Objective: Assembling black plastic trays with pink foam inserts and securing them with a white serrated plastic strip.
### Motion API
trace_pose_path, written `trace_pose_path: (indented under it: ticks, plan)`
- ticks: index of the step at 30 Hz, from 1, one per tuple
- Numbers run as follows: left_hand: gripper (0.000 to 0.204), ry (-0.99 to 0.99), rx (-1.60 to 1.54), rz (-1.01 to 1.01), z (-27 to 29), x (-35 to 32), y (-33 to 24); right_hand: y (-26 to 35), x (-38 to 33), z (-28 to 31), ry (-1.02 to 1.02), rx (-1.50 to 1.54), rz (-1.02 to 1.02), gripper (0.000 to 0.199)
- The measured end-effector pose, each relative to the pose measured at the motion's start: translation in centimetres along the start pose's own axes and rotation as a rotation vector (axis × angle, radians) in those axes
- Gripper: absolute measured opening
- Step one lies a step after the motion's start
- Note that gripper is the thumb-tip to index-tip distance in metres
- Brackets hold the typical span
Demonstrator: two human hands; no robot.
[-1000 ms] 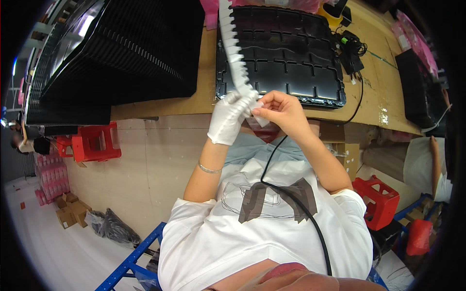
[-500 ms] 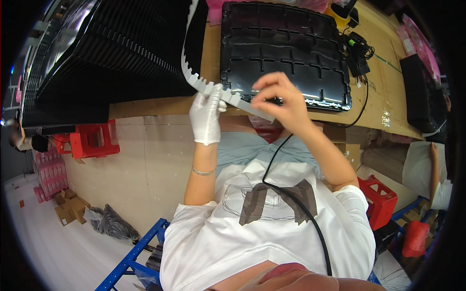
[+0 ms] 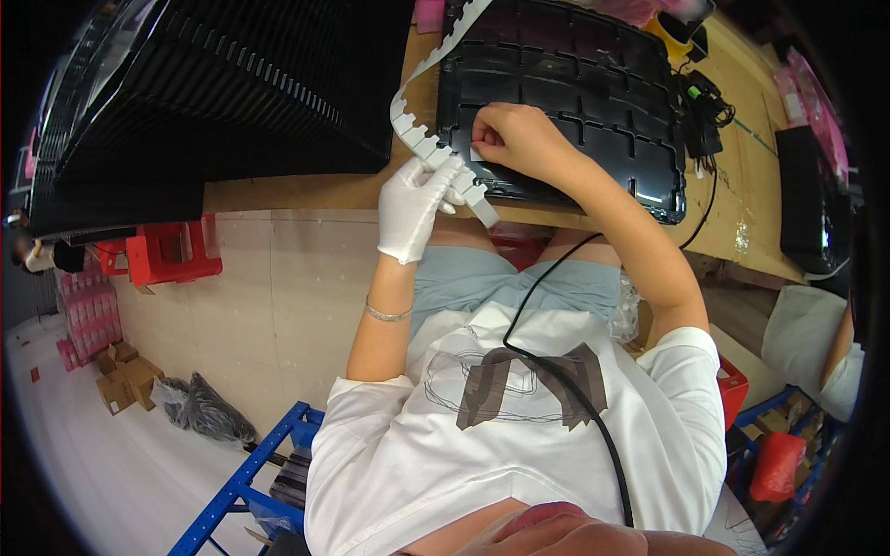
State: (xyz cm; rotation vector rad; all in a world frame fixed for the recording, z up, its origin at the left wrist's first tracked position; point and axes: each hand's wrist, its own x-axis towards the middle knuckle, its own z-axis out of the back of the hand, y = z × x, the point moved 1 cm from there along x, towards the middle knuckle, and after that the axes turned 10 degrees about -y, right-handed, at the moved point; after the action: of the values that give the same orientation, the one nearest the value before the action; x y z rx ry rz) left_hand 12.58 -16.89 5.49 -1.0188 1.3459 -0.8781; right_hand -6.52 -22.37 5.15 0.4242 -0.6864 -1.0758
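My left hand point(image 3: 417, 206) wears a white glove and grips a long white notched strip point(image 3: 428, 146) near its lower end. The strip curves up and away past the left edge of a black moulded tray point(image 3: 593, 102) lying on the wooden table point(image 3: 306, 190). My bare right hand point(image 3: 514, 137) rests on the tray's near left corner, fingers pinched around a small white piece right beside the strip.
A tall stack of black ribbed trays point(image 3: 213, 93) fills the table's left side. Cables and a black charger point(image 3: 700, 120) lie to the right of the tray. Red plastic crates point(image 3: 171, 252) and cardboard boxes point(image 3: 125, 382) stand on the floor at left; a blue metal frame point(image 3: 250, 473) is below.
The strip has swung left and lower. My right hand moved from the strip down onto the tray's corner, while my left hand kept its grip.
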Motion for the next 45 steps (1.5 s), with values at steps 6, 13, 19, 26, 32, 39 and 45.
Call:
trace_pose_path:
  ticks: [6, 13, 19, 26, 32, 39, 45]
  plan:
    - [0.021, 0.016, 0.003, 0.010, 0.2, 0.5, 0.0, -0.1, 0.4, -0.1, 0.016, 0.006, -0.042, 0.015]
    - [0.021, 0.008, -0.002, 0.004, 0.1, 0.3, 0.3, -0.2, 0.3, 0.0, 0.017, -0.012, -0.033, 0.014]
    - [0.022, 0.016, 0.003, -0.024, 0.1, 0.2, 0.8, -0.5, -0.2, -0.5, -0.011, -0.008, -0.020, 0.013]
    - [0.020, -0.028, -0.035, -0.035, 0.0, -0.2, 0.6, 0.3, -1.8, 1.1, 0.227, 0.146, 0.086, 0.008]
    - [0.017, -0.123, -0.232, -0.064, -0.6, -0.8, 0.7, 2.8, -4.6, 0.9, 0.024, 1.048, -0.629, 0.028]
    - [0.019, -0.103, -0.299, -0.130, -1.3, 0.1, 0.1, 5.5, -5.6, 0.5, -0.377, 0.310, -0.054, 0.004]
    - [0.024, -0.140, -0.300, -0.116, -0.8, 1.7, -0.3, 0.8, 2.7, 4.7, -0.368, 0.336, 0.004, 0.006]
